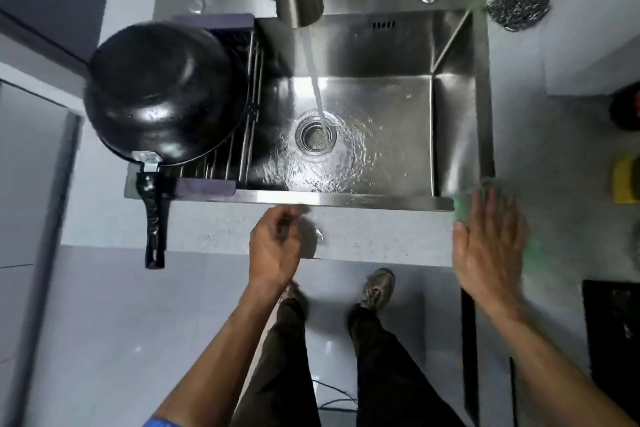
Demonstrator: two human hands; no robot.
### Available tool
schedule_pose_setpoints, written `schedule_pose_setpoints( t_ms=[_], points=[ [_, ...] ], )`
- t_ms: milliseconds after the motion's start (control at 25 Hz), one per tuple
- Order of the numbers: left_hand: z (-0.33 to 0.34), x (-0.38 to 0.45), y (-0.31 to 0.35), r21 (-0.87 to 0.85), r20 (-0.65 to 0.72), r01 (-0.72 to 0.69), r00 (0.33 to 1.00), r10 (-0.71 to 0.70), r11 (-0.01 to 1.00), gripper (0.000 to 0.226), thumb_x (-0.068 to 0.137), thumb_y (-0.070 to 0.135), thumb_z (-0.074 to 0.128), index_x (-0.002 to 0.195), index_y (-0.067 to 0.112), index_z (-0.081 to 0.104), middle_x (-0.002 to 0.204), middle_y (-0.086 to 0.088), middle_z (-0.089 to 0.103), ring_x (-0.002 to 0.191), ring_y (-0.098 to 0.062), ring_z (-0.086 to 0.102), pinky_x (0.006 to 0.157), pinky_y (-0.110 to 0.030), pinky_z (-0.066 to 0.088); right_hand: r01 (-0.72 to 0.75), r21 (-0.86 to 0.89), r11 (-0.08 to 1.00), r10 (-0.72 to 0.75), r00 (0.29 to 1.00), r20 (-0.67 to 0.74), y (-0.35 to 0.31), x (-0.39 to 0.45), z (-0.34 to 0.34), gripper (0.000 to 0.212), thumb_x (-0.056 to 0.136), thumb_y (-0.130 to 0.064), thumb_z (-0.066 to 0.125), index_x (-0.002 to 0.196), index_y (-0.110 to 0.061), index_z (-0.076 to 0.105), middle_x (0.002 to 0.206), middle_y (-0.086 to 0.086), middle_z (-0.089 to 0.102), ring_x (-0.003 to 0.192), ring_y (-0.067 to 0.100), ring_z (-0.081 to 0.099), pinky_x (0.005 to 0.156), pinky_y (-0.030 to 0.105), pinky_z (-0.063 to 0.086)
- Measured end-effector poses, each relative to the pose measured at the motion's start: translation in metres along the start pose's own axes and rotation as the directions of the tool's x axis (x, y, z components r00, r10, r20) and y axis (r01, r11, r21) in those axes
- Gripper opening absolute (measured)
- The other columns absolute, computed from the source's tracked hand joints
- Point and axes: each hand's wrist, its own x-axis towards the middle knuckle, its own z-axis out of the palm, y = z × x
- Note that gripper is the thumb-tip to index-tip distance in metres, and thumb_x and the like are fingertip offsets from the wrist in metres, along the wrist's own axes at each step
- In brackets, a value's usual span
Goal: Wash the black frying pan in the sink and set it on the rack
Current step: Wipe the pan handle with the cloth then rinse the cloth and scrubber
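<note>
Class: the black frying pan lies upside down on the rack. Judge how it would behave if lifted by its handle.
The black frying pan probably feels front-heavy: its wide body dwarfs the slim handle. It looks wet and glossy, so likely slippery. Its handle overhangs the rack towards the person, so a push there might tip it.

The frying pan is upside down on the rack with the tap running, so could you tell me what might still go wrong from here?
1. The frying pan overhangs the rack, its handle jutting past the counter edge; a bump might tip it.
2. Water runs into the sink unattended.
3. The right hand presses a green sponge at the sink's corner; it may slide in.
</note>
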Motion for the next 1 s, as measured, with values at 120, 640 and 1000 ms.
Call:
schedule_pose_setpoints(
  t_ms=[120,640,1000],
  points=[
    [-0.023,-0.001,-0.012,-0.069,-0.063,0.053,0.996,-0.057,0.996,0.02,0.09,0.001,0.059,0.096,0.019,0.067,0.094,0.019,0.071,0.087,0.002,0.065,0.076,-0.011,0.048,-0.034,0.071,0.997,0.036,0.999,-0.021,-0.088,-0.012,0.007,0.064,0.103,-0.038,0.027,0.157,-0.005,0.022,0.165,0.021,0.016,0.151,0.042,0.014,0.12,0.06,0.016],
    [-0.189,0.036,-0.104,0.519,-0.322,0.167,0.947,0.011,0.839,0.037,0.08,0.025,0.065,0.115,0.02,0.054,0.11,-0.009,0.055,0.1,-0.033,0.047,0.081,-0.045,0.037,-0.125,-0.111,0.986,0.126,0.992,0.002,-0.189,-0.034,0.027,0.056,0.107,-0.032,0.023,0.157,-0.007,0.026,0.162,0.026,0.019,0.149,0.051,0.013,0.116,0.063,0.018],
    [-0.23,0.054,-0.133,0.319,-0.076,0.253,0.967,-0.242,0.913,0.029,0.072,0.039,0.074,0.09,0.033,0.052,0.08,0.011,0.066,0.072,-0.014,0.066,0.073,-0.037,0.05,0.192,0.314,0.93,-0.238,0.964,0.115,-0.473,-0.093,0.049,0.061,0.101,-0.039,0.021,0.158,-0.018,0.013,0.166,0.005,0.003,0.154,0.03,0.002,0.124,0.05,-0.002]
  ],
)
